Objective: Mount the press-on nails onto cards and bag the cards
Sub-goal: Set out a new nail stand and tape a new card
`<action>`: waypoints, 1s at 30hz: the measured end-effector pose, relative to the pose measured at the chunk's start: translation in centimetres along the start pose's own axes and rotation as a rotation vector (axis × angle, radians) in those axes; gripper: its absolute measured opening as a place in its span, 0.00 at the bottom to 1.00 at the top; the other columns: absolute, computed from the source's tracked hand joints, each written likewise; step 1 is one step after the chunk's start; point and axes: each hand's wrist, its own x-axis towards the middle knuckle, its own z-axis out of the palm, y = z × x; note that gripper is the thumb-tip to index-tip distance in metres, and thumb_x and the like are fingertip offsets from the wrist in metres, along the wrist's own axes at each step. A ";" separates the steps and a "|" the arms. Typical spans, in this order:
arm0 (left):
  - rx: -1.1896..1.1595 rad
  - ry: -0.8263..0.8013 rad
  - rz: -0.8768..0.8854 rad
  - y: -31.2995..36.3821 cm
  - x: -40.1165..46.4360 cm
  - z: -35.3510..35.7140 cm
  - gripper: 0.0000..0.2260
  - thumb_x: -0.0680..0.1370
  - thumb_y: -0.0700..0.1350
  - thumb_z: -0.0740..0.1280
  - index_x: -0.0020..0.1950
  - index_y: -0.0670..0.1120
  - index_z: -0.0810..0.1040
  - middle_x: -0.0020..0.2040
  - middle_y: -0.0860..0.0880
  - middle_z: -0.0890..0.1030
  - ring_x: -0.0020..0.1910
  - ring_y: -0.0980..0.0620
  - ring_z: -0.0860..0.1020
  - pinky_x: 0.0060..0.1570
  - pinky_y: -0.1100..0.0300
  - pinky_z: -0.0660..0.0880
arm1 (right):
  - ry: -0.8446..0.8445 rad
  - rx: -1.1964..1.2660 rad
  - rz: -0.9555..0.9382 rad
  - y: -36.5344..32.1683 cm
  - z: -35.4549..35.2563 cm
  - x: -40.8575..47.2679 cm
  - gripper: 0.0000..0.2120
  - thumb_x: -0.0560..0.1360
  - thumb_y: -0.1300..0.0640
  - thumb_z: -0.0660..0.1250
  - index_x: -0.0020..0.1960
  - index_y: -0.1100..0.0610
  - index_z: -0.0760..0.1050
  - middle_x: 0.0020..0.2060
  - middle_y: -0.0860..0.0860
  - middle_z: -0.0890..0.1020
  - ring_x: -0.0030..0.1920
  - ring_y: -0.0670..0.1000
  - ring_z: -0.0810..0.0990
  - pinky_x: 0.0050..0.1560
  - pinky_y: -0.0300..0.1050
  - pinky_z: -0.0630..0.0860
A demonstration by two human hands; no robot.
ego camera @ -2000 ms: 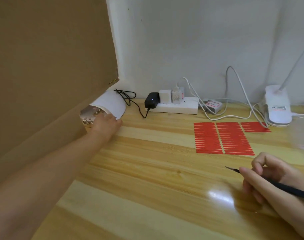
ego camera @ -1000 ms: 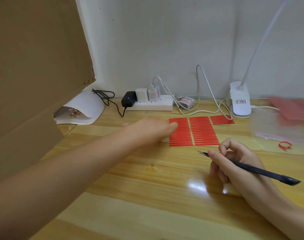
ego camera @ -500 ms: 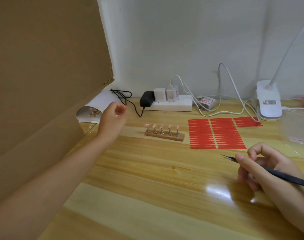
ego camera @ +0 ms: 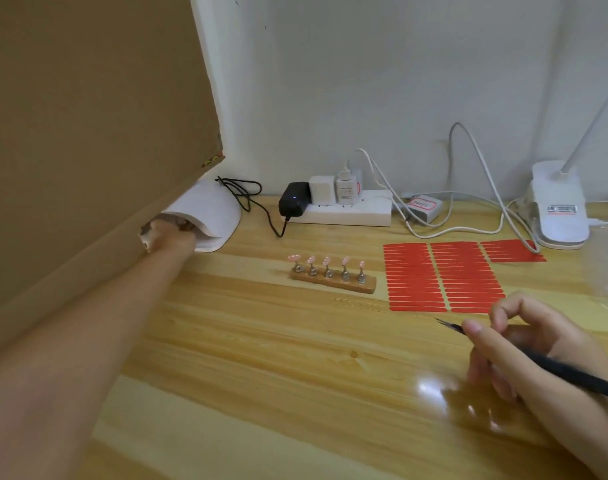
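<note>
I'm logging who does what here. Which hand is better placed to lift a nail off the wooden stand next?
Probably the right hand: it holds the tweezers, tip pointing toward the stand. The left hand is reaching into the white lamp, farther from the stand.

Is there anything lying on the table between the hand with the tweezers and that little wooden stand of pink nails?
Nothing visible. Bare tabletop runs from the right hand and its tweezers to the wooden stand of nails. The red sticker sheets lie right of the stand, beside that path rather than across it.
</note>
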 end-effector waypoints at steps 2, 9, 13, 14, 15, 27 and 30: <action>-0.202 0.132 -0.070 -0.3 1.0 0.9 0.14 0.80 0.42 0.55 0.35 0.47 0.58 0.40 0.51 0.71 0.44 0.55 0.71 0.30 0.71 0.66 | -0.005 -0.038 -0.063 -0.1 1.6 1.4 0.13 0.69 0.46 0.70 0.36 0.49 0.68 0.24 0.55 0.80 0.19 0.44 0.69 0.22 0.33 0.67; -0.543 0.108 -0.303 -0.8 2.8 1.6 0.15 0.77 0.38 0.61 0.34 0.47 0.59 0.52 0.36 0.71 0.58 0.38 0.71 0.58 0.50 0.67 | 0.007 -0.099 -0.343 0.3 6.4 3.6 0.10 0.74 0.54 0.65 0.37 0.54 0.67 0.29 0.52 0.80 0.25 0.44 0.77 0.26 0.32 0.69; -0.743 0.111 -0.322 -0.5 2.0 0.9 0.07 0.79 0.40 0.54 0.49 0.46 0.72 0.42 0.54 0.71 0.50 0.55 0.68 0.48 0.68 0.64 | 0.055 -0.144 -0.392 0.9 6.4 3.4 0.11 0.75 0.52 0.66 0.37 0.51 0.66 0.27 0.56 0.77 0.23 0.50 0.74 0.23 0.43 0.70; -0.654 0.115 -0.303 -0.4 1.9 0.9 0.06 0.79 0.40 0.54 0.44 0.46 0.69 0.40 0.55 0.70 0.50 0.55 0.68 0.48 0.68 0.63 | 0.048 -0.142 -0.389 0.9 6.4 3.5 0.11 0.75 0.51 0.66 0.37 0.51 0.66 0.27 0.57 0.78 0.23 0.50 0.73 0.23 0.42 0.69; -0.688 0.084 -0.332 0.0 1.8 0.8 0.08 0.79 0.40 0.55 0.40 0.46 0.67 0.40 0.54 0.70 0.50 0.54 0.68 0.49 0.67 0.64 | 0.041 -0.140 -0.392 1.0 6.3 3.6 0.11 0.75 0.51 0.65 0.37 0.51 0.66 0.28 0.56 0.78 0.23 0.50 0.74 0.23 0.38 0.69; 0.040 -0.095 -0.113 0.5 1.1 0.0 0.09 0.76 0.38 0.64 0.35 0.44 0.73 0.33 0.46 0.73 0.27 0.48 0.74 0.30 0.64 0.71 | -0.008 -0.074 -0.314 1.3 6.1 4.1 0.11 0.74 0.60 0.66 0.36 0.55 0.66 0.28 0.54 0.79 0.24 0.43 0.75 0.27 0.28 0.66; 0.276 -0.243 -0.065 0.3 0.2 -0.9 0.11 0.74 0.37 0.64 0.34 0.43 0.67 0.33 0.46 0.69 0.28 0.49 0.69 0.31 0.62 0.68 | -0.008 -0.037 -0.287 1.3 6.1 4.2 0.12 0.74 0.62 0.66 0.36 0.56 0.66 0.27 0.57 0.78 0.24 0.42 0.74 0.27 0.28 0.65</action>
